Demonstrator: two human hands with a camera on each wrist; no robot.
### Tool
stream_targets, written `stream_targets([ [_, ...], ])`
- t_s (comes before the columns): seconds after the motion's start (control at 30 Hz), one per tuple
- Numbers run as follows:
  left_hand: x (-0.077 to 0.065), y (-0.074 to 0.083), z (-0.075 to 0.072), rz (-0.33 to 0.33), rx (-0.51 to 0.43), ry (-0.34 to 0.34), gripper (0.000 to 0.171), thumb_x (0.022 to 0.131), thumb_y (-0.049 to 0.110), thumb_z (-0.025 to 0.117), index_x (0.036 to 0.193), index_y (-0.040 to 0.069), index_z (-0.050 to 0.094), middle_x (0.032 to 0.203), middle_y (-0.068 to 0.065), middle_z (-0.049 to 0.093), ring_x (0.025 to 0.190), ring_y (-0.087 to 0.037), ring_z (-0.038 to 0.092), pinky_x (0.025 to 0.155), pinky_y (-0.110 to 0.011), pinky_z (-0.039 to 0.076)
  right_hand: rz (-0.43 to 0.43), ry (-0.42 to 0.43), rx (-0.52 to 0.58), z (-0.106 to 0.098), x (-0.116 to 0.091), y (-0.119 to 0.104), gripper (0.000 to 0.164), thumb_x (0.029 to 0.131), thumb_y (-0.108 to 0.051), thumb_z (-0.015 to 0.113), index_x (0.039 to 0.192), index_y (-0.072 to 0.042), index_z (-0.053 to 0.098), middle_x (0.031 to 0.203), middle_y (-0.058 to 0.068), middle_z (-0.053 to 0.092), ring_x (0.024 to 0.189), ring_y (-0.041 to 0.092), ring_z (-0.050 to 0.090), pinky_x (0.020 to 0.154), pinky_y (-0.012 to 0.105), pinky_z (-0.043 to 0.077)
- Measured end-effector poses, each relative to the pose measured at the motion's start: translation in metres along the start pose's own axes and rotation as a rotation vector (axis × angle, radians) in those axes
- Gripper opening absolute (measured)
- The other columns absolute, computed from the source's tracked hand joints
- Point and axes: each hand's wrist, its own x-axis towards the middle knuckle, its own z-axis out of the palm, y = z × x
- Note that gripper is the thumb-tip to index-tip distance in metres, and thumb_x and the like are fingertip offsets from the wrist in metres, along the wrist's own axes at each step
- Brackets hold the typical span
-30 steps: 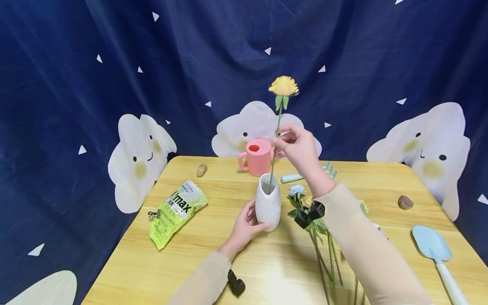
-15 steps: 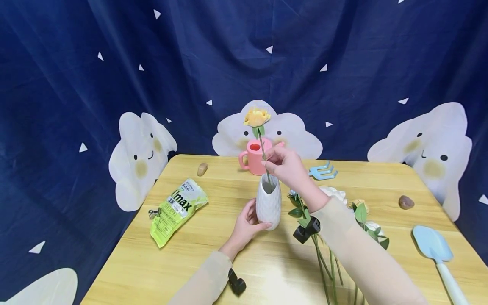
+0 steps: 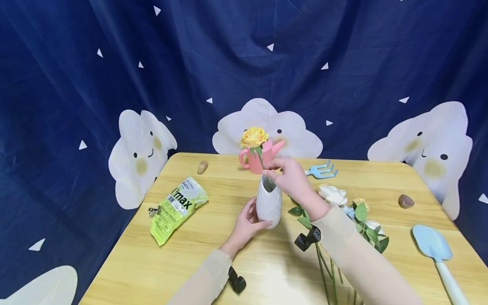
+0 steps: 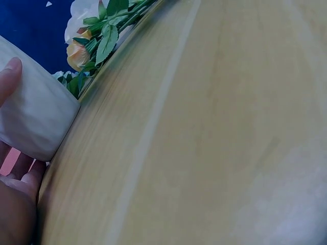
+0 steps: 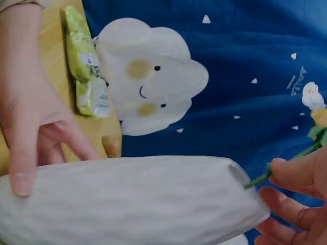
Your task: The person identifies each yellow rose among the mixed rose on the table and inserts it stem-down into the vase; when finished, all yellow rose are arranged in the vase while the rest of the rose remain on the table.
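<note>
A white textured vase (image 3: 269,206) stands upright on the table, and my left hand (image 3: 246,225) grips it low down, thumb in front and fingers round the left side. Just above the vase mouth, my right hand (image 3: 291,178) pinches the green stem of a yellow rose (image 3: 254,137). The stem's lower part runs inside the vase, as the right wrist view also shows at the vase (image 5: 133,199) opening. The flower head leans left, in front of a pink watering can (image 3: 256,161). How deep the stem reaches is hidden by the vase wall.
More flowers (image 3: 332,195) in white, yellow and blue lie to the right, partly under the right sleeve. A blue hand rake (image 3: 322,170), a blue shovel (image 3: 432,243), two stones, one at the right (image 3: 406,201), and a green-and-white bag (image 3: 177,209) lie around the table (image 3: 152,271).
My right hand has come down toward the vase mouth with the yellow rose, whose head is now lower and further left. My left hand stays on the vase.
</note>
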Motion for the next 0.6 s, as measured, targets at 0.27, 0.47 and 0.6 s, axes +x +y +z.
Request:
stream_targets([
  [0.27,-0.001,-0.002,-0.001,-0.002,0.011,-0.003,0.080,0.073,-0.001,0.077,0.140,0.005,0.034,0.137,-0.013,0.046,0.125,-0.024,0.042,0.104,-0.040,0.033,0.057,0.081,0.124,0.003,-0.019,0.024,0.021,0.082,-0.011,0.072,0.099,0.000,0.070,0.093,0.011,0.068,0.082,0.022,0.063,0.072,0.038,0.052],
  [0.47,-0.001,-0.002,-0.001,0.025,0.002,-0.005,0.080,0.072,-0.002,0.076,0.140,0.004,0.034,0.137,-0.015,0.046,0.125,-0.026,0.042,0.104,-0.040,0.033,0.119,0.099,0.146,-0.008,-0.035,0.036,0.021,0.083,-0.011,0.070,0.100,0.000,0.069,0.090,0.010,0.069,0.080,0.021,0.063,0.071,0.035,0.052],
  [0.6,-0.002,-0.001,0.000,0.034,0.016,0.010,0.079,0.072,-0.003,0.077,0.139,0.004,0.036,0.135,-0.015,0.048,0.123,-0.026,0.045,0.102,-0.041,0.036,0.166,0.092,0.092,-0.021,-0.049,0.048,0.020,0.084,-0.012,0.069,0.101,-0.002,0.068,0.089,0.009,0.069,0.080,0.021,0.063,0.072,0.031,0.052],
])
